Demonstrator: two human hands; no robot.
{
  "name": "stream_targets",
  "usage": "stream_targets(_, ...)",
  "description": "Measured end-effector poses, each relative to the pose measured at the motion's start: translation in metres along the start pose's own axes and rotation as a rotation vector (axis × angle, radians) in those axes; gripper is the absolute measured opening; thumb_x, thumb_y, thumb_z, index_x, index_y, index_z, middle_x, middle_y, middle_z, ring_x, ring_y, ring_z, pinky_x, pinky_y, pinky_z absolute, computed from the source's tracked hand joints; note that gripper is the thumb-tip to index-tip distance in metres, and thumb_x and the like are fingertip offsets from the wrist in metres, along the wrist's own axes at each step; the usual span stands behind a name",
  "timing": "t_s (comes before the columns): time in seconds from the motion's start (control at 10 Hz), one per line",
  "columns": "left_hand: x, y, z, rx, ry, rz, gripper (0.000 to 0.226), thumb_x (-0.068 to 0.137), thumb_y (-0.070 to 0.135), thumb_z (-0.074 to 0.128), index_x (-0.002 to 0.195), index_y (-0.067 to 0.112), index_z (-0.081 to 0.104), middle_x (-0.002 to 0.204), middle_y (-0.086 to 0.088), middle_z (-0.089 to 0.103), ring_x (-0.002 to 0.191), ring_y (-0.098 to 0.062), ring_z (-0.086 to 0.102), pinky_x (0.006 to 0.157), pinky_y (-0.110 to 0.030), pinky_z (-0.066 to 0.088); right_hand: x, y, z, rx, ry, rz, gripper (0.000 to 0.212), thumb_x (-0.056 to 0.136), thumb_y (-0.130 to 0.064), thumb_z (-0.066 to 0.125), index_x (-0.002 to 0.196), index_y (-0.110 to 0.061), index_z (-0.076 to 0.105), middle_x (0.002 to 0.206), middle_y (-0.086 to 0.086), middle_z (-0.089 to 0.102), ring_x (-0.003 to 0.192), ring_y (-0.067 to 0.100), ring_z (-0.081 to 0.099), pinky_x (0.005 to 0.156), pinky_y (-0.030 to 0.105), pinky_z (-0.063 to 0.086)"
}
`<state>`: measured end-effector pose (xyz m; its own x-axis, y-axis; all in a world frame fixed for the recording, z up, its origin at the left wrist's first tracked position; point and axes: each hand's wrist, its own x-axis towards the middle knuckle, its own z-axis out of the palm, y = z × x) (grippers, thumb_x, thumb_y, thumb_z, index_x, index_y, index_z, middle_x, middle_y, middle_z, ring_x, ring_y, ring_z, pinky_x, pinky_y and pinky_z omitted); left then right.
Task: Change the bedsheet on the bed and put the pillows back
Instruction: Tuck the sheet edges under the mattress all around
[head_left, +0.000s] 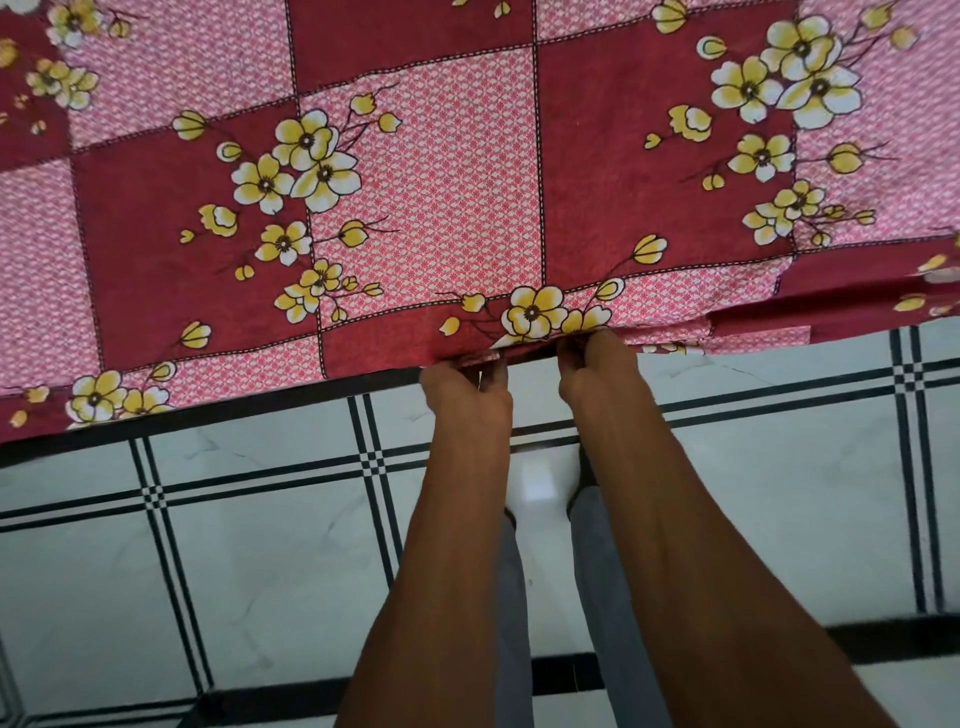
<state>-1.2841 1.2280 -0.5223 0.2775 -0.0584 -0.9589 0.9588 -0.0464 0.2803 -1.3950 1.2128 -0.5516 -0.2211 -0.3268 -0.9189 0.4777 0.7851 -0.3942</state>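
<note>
Where both hands (467, 387) (592, 364) apparently pinch it, bedsheet (426, 208) edge runs left-right

The bed (291, 410) shows only as a dark edge running along its near side, above a floor (260, 545) of pale tiles with black lines. A red and pink checked bedsheet (431, 208) with yellow flowers lies spread over the bed, reaching the near edge, with a fold toward the right end.
</note>
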Motion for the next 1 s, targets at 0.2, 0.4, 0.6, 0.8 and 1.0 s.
stream_targets(0.2,-0.003,0.002,-0.017,-0.076,-0.047,-0.099,0.029,0.101,0.011,0.048,0.124,0.005,0.065,0.124,-0.014,0.067,0.12,-0.031,0.063,0.106,-0.05,0.051,-0.019,0.006,-0.008,0.296,-0.073,0.102,0.009,0.094,-0.023,0.067,0.094,-0.014,0.064,0.099,0.001,0.065,0.096,0.012,0.059,0.088,0.023,0.053)
stream_targets(0.4,0.013,-0.002,-0.023,0.181,-0.184,-0.047,0.029,0.092,-0.013,0.054,0.11,0.008,0.064,0.098,-0.009,0.067,0.094,-0.019,0.063,0.086,-0.031,0.058,-0.02,0.004,-0.014,0.352,-0.099,0.083,0.016,0.101,0.001,0.056,0.112,-0.005,0.065,0.101,0.009,0.072,0.095,0.019,0.068,0.093,0.031,0.059)
stream_targets(0.6,0.018,0.01,-0.02,0.401,0.097,0.119,0.029,0.083,0.0,0.081,0.109,0.0,0.068,0.104,-0.017,0.076,0.081,-0.029,0.077,0.065,-0.034,0.065,-0.015,0.006,-0.001,0.127,0.146,-0.116,0.026,0.091,0.01,0.06,0.108,-0.001,0.075,0.1,0.016,0.078,0.087,0.027,0.077,0.069,0.035,0.063)
stream_targets(0.8,0.025,0.006,-0.013,0.183,0.075,0.03,0.03,0.104,0.009,0.056,0.132,0.0,0.058,0.124,-0.018,0.067,0.102,-0.027,0.072,0.092,-0.036,0.06,-0.017,0.001,0.005,0.271,0.162,0.006,0.009,0.097,0.0,0.059,0.096,-0.003,0.067,0.088,0.01,0.072,0.074,0.017,0.071,0.072,0.028,0.062)
stream_targets(1.0,0.011,0.011,-0.018,-0.103,-0.204,-0.04,0.033,0.105,0.026,0.044,0.125,0.01,0.064,0.122,-0.013,0.069,0.113,-0.029,0.065,0.106,-0.046,0.048,-0.018,0.002,0.011,0.506,-0.152,0.044,0.023,0.106,-0.02,0.048,0.111,-0.011,0.068,0.123,0.016,0.069,0.105,0.029,0.065,0.107,0.046,0.05)
